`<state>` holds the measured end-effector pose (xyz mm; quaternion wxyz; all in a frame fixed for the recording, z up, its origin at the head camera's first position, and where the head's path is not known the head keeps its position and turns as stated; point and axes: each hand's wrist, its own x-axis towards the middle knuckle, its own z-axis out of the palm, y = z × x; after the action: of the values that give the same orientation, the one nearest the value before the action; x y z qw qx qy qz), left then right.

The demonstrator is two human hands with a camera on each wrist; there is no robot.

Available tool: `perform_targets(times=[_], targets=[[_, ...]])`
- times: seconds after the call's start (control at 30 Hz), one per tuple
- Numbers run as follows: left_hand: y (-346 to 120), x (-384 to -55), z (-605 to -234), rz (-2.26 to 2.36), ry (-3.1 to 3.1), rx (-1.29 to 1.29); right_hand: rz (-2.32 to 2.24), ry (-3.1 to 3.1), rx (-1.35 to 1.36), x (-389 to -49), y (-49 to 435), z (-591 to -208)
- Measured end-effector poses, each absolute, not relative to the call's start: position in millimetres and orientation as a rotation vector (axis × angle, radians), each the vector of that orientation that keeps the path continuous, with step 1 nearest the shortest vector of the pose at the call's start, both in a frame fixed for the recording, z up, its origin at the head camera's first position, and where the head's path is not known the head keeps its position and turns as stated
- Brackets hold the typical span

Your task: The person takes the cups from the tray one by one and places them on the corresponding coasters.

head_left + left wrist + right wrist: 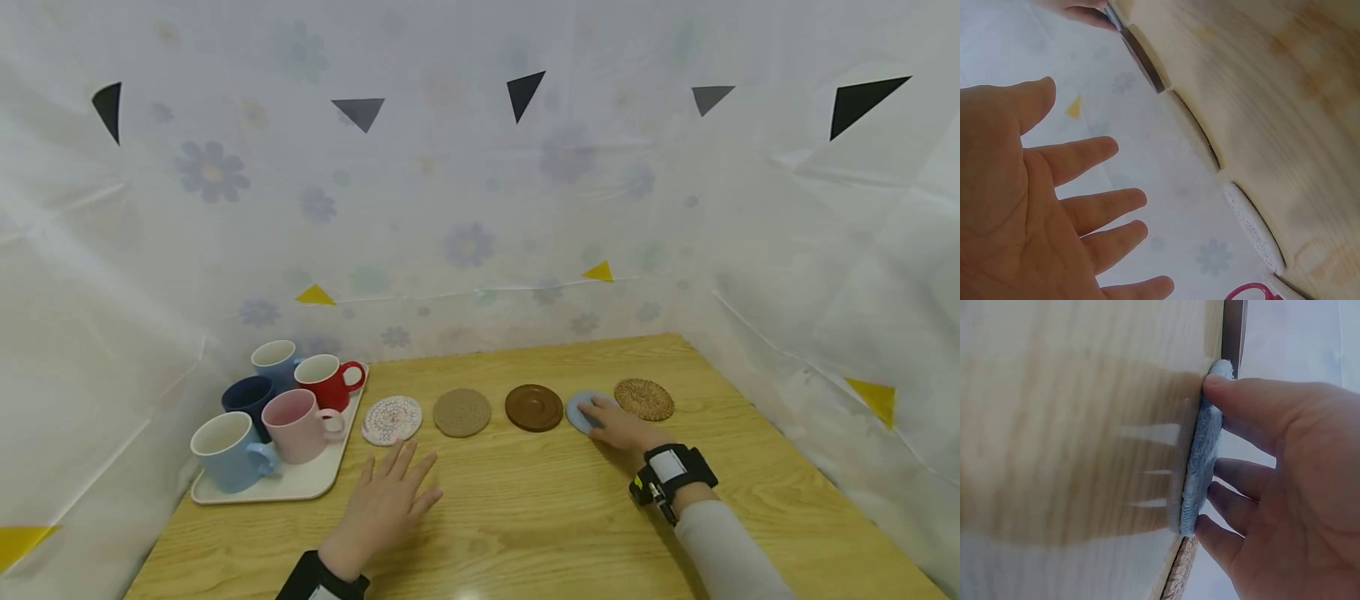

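At seven o'clock, the left hand (390, 500) hovers, fingers spread. At eight, the tray (318, 477) bears five mugs (291, 432), none set out. Between four and five, the right hand (628, 432) grips the blue coaster (1201, 459), in line with four other coasters (461, 412) across the surface (517, 508); that row looks nearly finished.

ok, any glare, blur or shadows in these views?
Head: small glare spot at bottom edge, on the yellow wood-grain table; left wrist: table grain soft, hazy; right wrist: broad shadow on the table beside the light-blue round woven coaster.
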<state>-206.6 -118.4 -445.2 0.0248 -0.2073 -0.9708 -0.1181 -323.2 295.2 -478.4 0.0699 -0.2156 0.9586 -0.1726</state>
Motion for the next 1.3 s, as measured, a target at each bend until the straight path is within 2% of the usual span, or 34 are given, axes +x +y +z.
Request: perform_targets(times=[0.33,0.6,0.93,1.3], targets=[[-118.9,-208.5,-452.4,-0.413,-3.022,-0.651,-0.548,2.874,-0.579,-336.1,297.6,-484.3],[-116.8,-207.7,-451.5,-0.413,-3.015,-0.669,-0.569,2.92,-0.56,-331.7,299.9,-480.2],[-115.0,-209.9,-451.2,-0.382,-3.018,-0.665,-0.566,3.091,-0.399,-321.2,335.3,-481.0],[-116.8,-210.4,-450.6,-0.424,-3.041,-0.651,-0.593,2.989,-0.252,-313.4,364.8,-489.1]])
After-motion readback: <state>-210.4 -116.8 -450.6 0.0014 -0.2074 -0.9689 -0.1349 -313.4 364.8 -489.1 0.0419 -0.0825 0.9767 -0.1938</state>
